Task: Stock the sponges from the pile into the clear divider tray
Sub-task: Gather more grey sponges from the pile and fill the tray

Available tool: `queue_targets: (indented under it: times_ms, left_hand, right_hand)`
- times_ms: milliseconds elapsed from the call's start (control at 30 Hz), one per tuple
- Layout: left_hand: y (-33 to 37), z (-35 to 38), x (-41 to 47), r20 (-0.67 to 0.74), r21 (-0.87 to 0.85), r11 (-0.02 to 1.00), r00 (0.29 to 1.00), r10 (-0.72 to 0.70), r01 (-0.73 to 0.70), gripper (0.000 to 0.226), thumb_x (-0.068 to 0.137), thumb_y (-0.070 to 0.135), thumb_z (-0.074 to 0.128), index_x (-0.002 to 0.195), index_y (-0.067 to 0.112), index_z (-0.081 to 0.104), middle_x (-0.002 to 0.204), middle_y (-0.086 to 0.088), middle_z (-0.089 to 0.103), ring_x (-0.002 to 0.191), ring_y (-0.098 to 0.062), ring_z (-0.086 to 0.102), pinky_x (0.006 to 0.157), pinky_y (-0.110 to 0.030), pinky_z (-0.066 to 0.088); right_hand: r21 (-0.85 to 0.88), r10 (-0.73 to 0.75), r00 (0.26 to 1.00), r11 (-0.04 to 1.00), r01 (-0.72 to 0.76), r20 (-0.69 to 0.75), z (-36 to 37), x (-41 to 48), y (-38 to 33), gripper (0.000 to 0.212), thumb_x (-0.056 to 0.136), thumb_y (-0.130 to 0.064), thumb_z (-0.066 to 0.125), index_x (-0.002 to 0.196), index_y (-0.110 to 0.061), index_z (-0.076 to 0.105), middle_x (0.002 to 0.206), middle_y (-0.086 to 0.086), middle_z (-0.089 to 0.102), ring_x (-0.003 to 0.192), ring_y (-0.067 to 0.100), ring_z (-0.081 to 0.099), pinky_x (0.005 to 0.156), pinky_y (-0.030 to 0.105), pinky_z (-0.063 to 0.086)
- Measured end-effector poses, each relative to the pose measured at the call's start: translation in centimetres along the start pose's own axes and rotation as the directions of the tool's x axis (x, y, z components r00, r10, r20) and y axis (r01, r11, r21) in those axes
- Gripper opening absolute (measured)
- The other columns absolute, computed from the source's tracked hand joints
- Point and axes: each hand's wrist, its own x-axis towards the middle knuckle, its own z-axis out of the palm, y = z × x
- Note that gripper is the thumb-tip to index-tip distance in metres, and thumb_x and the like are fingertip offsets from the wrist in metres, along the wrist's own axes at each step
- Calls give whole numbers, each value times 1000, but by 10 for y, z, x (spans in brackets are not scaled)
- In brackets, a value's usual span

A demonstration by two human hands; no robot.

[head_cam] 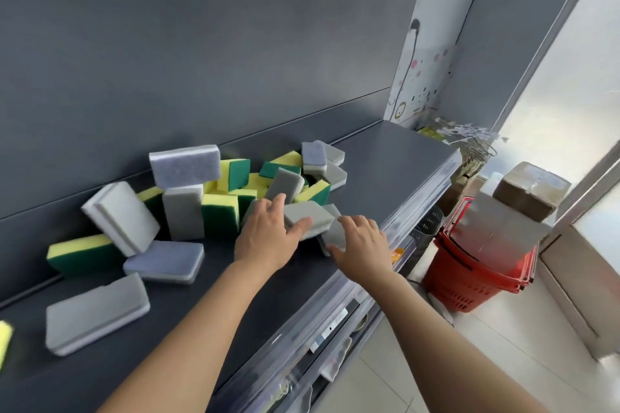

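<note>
A pile of sponges (pixel 214 191), grey ones and yellow-and-green ones, lies on the dark grey shelf (pixel 385 164) against the back panel. My left hand (pixel 265 235) grips a grey sponge (pixel 307 214) at the pile's near right edge, thumb on its front. My right hand (pixel 364 243) reaches with spread fingers to another grey sponge (pixel 335 231) just right of it; whether it touches is unclear. A clear plastic strip (pixel 426 198) runs along the shelf's front edge. I cannot make out a divider tray.
Loose grey sponges (pixel 97 312) and a yellow-green sponge (pixel 80 253) lie on the shelf's left part. Right of the shelf, on the tiled floor, stand stacked red baskets (pixel 469 275) holding wrapped boxes (pixel 523 198). Lower shelves show below the front edge.
</note>
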Motion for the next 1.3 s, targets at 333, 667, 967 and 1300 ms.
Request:
queue_targets:
  times_ms: [333,667,967,1300]
  left_hand:
    - [4,16,21,38,-513,804,944,-328,300,53,74,30,75,115,22,42,110,2,54,93,-15,56,70,-30,50]
    - [17,6,-22,-26,-853,435,810,-586,287,33,87,11,62,116,26,55,105,-3,57,94,-22,60,64,-36,57]
    - [18,-6,-105,-246,-828,495,623,-742,263,27,88,22,62,114,27,54,105,3,59,86,-10,57,59,-24,47]
    - [10,-40,-223,-397,-834,510,415,-819,210,24,87,15,64,109,23,60,96,3,66,75,-1,62,61,-23,51]
  right_hand:
    - [285,25,967,953,-100,254,16,63,24,84,72,-32,68,142,-25,20,129,9,43,119,28,43,94,40,42]
    - [453,-3,925,873,-183,380,9,79,39,66,64,-22,74,121,-14,40,115,7,35,108,29,43,88,44,49]
    - [928,-502,830,370,-46,242,-20,20,11,100,74,0,70,143,-46,15,116,-10,41,97,13,52,59,24,56]
    - [974,-700,691,227,-27,182,-7,-56,-72,42,82,-27,72,114,-38,48,99,-1,65,91,17,64,78,34,56]
